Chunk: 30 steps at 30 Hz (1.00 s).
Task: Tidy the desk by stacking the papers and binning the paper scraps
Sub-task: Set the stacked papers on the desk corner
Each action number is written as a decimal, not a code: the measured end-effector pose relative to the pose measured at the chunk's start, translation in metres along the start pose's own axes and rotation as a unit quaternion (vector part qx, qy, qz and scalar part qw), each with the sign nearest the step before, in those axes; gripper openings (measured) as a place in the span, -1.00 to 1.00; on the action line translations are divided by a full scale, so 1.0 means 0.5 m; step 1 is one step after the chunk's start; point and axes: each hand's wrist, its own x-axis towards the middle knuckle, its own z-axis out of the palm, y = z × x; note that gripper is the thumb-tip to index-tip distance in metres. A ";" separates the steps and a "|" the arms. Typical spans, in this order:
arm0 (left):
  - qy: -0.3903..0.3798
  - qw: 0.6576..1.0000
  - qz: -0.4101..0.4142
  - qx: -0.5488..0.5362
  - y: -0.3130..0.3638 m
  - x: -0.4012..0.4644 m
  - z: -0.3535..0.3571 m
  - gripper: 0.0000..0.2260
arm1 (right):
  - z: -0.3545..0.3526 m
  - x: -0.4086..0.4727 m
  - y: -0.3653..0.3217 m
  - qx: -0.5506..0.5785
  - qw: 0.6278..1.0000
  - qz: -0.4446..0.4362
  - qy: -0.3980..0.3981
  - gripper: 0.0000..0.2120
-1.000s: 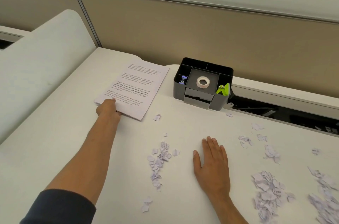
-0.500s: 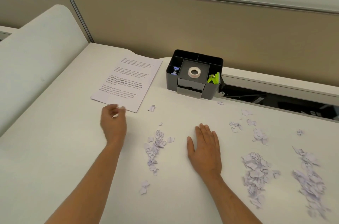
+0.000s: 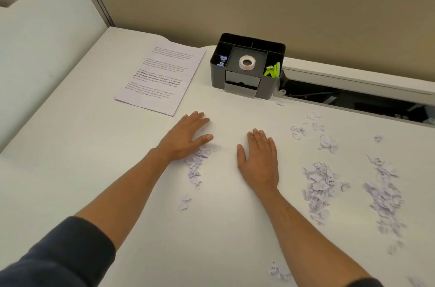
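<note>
The papers [image 3: 160, 79] have been released, and both flat, spread hands, left [image 3: 186, 138] and right [image 3: 259, 159], are now laid beside scraps [image 3: 195, 164] for gathering.

Papers [image 3: 160, 79] left of organizer [image 3: 247, 65]; scraps [image 3: 320, 183] nearer, rightward.

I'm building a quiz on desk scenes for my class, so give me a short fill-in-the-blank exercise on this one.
1. The white roll of tape sits on top of the dark grey desk ____.
2. The stack of printed white papers lies to the ____ of that grey box.
3. The left hand lies flat over torn paper ____.
4. The right hand rests with fingers ____ on the white desk.

Missing words: organizer; left; scraps; straight
</note>
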 end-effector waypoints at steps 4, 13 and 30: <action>0.003 0.999 0.033 0.001 0.008 -0.049 0.030 -0.30 | 0.001 -0.002 0.001 0.004 1.000 -0.001 0.001 -0.45; 0.012 0.994 0.109 0.028 0.084 -0.170 0.110 -0.30 | -0.009 -0.009 0.003 0.017 1.000 -0.013 -0.022 -0.49; 0.063 0.993 0.014 0.100 0.125 -0.187 0.151 -0.20 | -0.014 -0.014 0.022 0.019 0.994 -0.086 -0.061 -0.49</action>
